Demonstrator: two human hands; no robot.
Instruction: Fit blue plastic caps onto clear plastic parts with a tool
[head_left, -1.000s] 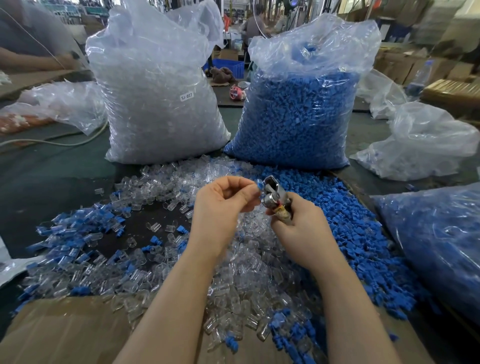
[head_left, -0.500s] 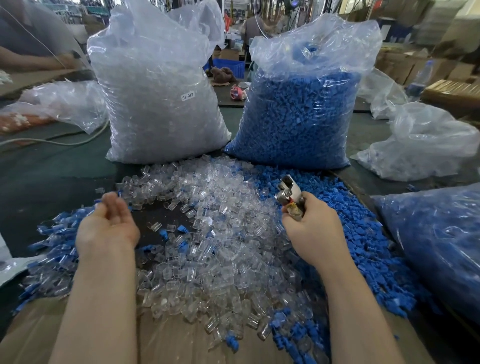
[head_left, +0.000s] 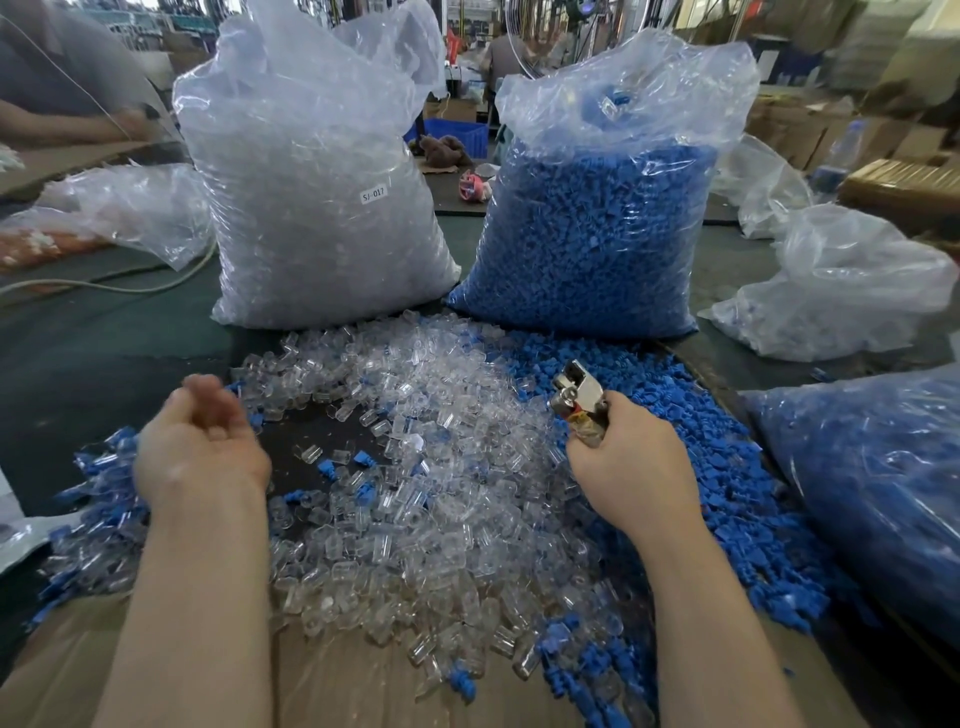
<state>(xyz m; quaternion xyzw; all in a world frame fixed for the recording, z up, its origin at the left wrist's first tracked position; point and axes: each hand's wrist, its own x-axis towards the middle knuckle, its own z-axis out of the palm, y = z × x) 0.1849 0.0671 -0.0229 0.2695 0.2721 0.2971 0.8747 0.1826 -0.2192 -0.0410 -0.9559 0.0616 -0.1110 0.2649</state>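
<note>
The left hand (head_left: 200, 447) hovers with relaxed, blurred fingers above assembled blue-capped clear pieces (head_left: 98, 525). The right hand (head_left: 631, 467) grips a small metal tool (head_left: 577, 402) over heaped clear plastic parts (head_left: 415, 499) and loose blue plastic caps (head_left: 727, 467) on the tabletop (head_left: 78, 353).

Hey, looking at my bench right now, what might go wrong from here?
Finished capped parts lie beside the loose clear parts, so they may mix. Blue caps reach the cardboard's edge and may spill. The tool sits high in the right hand and might slip.
</note>
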